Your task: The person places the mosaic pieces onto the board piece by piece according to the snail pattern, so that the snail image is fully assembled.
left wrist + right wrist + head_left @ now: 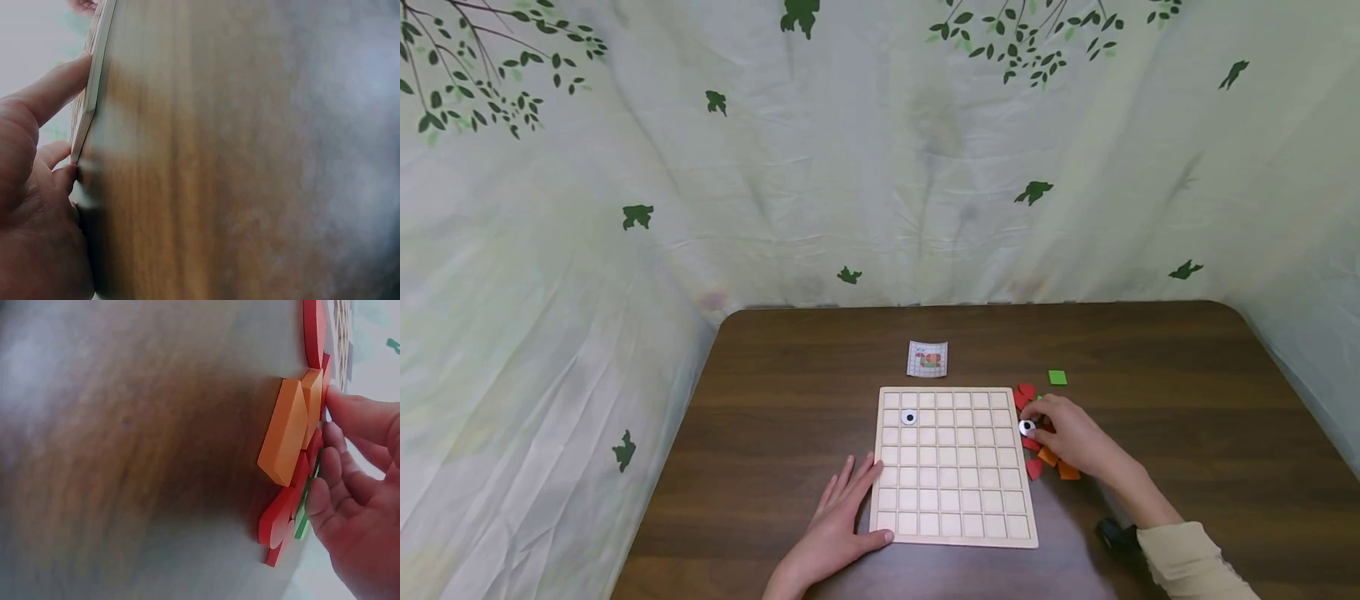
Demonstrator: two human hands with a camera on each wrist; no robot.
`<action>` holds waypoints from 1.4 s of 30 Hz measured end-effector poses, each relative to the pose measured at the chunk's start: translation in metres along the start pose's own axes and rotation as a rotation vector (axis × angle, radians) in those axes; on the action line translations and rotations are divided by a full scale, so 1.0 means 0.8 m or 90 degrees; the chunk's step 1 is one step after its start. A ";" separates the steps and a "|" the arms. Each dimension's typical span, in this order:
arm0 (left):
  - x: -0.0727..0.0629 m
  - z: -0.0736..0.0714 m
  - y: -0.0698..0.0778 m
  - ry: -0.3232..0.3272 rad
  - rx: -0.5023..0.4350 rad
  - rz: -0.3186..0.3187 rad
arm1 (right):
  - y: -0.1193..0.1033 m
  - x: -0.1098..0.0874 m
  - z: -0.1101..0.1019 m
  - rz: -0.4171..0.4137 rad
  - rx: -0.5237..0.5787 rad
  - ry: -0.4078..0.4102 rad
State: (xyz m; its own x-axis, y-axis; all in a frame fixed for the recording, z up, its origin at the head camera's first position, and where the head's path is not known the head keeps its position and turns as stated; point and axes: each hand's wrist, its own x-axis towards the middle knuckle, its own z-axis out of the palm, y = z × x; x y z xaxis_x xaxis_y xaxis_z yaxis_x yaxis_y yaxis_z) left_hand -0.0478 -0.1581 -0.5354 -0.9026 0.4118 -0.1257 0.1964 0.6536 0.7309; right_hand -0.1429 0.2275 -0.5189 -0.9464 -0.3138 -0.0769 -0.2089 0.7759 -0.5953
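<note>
A pale wooden grid board (955,540) lies on the table, with one white eye tile (909,417) in a cell near its upper left. My left hand (837,533) rests at the board's left edge, fingers fairly straight, the thumb on its near corner. In the left wrist view that thumb (59,87) touches the rim. Beside the board's right edge my right hand (1071,435) pinches a second white eye tile (1027,427) between thumb and finger. Under and around this hand lie red pieces (1034,469), orange pieces (284,434) and a green piece (302,519).
A small picture card (927,359) with a grid design lies beyond the board. One green square (1057,377) sits apart from the pile, at the far right. Behind the brown table (805,358) hangs a leaf-patterned curtain (880,167).
</note>
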 end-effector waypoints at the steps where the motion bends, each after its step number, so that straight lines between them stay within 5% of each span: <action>1: 0.000 0.000 0.000 0.000 0.000 0.000 | 0.000 0.000 0.000 0.006 0.002 0.000; 8: 0.001 0.000 -0.001 -0.001 -0.001 0.003 | -0.008 -0.003 0.003 0.038 0.045 0.021; 26: -0.001 0.002 -0.005 0.008 -0.002 0.008 | -0.062 0.027 0.040 -0.094 0.129 0.019; 42: -0.002 0.002 -0.005 0.012 0.001 0.011 | -0.100 0.070 0.064 -0.069 0.157 -0.009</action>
State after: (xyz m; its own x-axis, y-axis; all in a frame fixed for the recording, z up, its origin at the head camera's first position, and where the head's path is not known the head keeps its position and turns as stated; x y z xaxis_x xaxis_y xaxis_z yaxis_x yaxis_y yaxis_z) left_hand -0.0468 -0.1603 -0.5392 -0.9063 0.4108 -0.0997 0.2128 0.6471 0.7321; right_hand -0.1669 0.1197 -0.5165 -0.9177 -0.3970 -0.0116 -0.2413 0.5805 -0.7777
